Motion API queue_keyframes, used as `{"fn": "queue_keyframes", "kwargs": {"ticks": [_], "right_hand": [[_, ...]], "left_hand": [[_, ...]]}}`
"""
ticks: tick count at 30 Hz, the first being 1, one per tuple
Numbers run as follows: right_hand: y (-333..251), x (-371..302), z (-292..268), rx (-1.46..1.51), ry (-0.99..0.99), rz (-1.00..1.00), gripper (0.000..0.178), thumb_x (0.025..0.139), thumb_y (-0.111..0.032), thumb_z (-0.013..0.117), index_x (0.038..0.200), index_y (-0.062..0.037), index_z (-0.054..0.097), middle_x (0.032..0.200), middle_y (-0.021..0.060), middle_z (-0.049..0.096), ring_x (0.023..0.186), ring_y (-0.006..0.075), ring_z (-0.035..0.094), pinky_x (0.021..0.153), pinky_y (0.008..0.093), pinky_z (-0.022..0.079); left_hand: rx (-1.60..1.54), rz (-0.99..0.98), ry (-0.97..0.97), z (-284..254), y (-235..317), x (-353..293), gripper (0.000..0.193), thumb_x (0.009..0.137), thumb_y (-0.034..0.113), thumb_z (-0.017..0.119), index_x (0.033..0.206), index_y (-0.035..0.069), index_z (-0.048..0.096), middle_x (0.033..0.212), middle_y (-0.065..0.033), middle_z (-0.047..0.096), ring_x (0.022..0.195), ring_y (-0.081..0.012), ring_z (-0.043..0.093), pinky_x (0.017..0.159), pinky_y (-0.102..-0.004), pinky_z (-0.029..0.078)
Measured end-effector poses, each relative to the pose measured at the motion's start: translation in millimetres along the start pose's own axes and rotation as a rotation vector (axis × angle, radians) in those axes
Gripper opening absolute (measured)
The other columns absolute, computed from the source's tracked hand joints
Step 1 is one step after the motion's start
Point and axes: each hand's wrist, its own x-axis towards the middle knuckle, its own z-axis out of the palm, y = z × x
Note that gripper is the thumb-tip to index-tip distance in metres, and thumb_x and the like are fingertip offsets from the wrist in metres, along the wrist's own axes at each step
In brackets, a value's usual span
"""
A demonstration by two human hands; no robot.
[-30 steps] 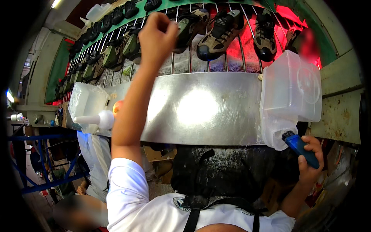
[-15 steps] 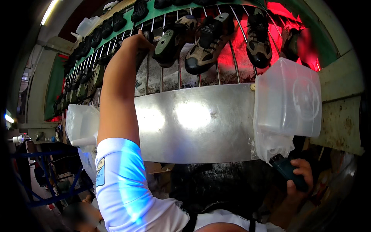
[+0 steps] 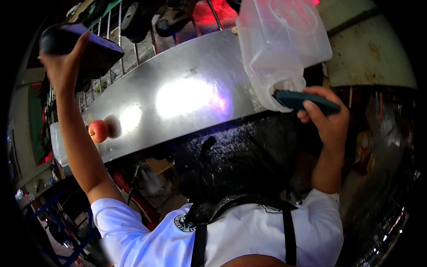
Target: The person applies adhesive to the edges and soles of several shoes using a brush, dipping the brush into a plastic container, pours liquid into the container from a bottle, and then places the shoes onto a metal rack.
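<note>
Head view, near to far: white shirt (image 3: 249, 231) with dark apron straps lowest. Right hand (image 3: 327, 118), fingers closed around dark teal handle (image 3: 304, 101), tip at mouth of clear plastic container (image 3: 282, 44) on metal panel (image 3: 178, 95). Left hand (image 3: 62, 66) raised, fingers clamped on dark shoe (image 3: 84, 46) by wire rack (image 3: 133, 31); shoe above thumb. Advice: keep firm grip, lift shoe level to clear rack bars.

Shiny curved metal panel (image 3: 187, 95) catching glare, red glow above, blue frame (image 3: 66, 213) below
</note>
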Motion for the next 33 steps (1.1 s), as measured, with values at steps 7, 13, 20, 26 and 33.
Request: {"fn": "queue_keyframes", "kwargs": {"ticks": [7,13,20,26,33], "right_hand": [[-1,17,13,-0.377,-0.064,-0.287,0.020,0.090,-0.006,0.075,0.108,0.0009,0.069,0.079,-0.0013,0.063,0.072,0.0058,0.055,0.067,0.0230,0.044],[1,16,-5,-0.305,-0.030,-0.183,0.018,0.088,-0.013,0.078,0.102,-0.0012,0.074,0.079,0.0056,0.072,0.072,0.0104,0.066,0.066,0.0264,0.052],[19,20,2,-0.113,-0.116,-0.171,0.019,0.091,-0.007,0.075,0.108,0.0011,0.072,0.084,0.0034,0.069,0.073,0.0080,0.062,0.065,0.0225,0.049],[17,28,-21,-0.129,-0.268,-0.107,0.020,0.091,-0.013,0.077,0.107,-0.0017,0.074,0.084,0.0039,0.071,0.072,0.0088,0.064,0.062,0.0239,0.050],[28,1,-15,0.434,0.111,0.317,0.024,0.093,-0.016,0.073,0.107,0.0036,0.069,0.088,0.0119,0.073,0.068,0.0166,0.070,0.054,0.0268,0.056]], "left_hand": [[-0.859,0.115,-0.057,-38,101,-84,0.073,0.070,0.018,0.091,0.130,-0.004,0.056,0.119,-0.0120,0.064,0.110,-0.0219,0.064,0.101,-0.0359,0.050],[-0.943,0.037,-0.340,-9,125,-133,0.097,0.066,0.018,0.095,0.144,-0.001,0.041,0.134,-0.0121,0.056,0.122,-0.0255,0.058,0.107,-0.0400,0.047],[-0.913,-0.027,-0.549,-10,110,-132,0.102,0.063,0.013,0.096,0.146,-0.002,0.039,0.136,-0.0147,0.055,0.126,-0.0281,0.056,0.108,-0.0433,0.046],[-0.545,0.289,-0.371,-21,101,-157,0.115,0.056,0.025,0.101,0.146,-0.005,0.037,0.134,-0.0174,0.055,0.123,-0.0337,0.057,0.109,-0.0465,0.046],[-0.638,0.029,-0.543,-70,130,-204,0.134,0.059,0.071,0.087,0.159,0.011,0.022,0.157,-0.0193,0.040,0.148,-0.0348,0.036,0.126,-0.0517,0.016]]}}
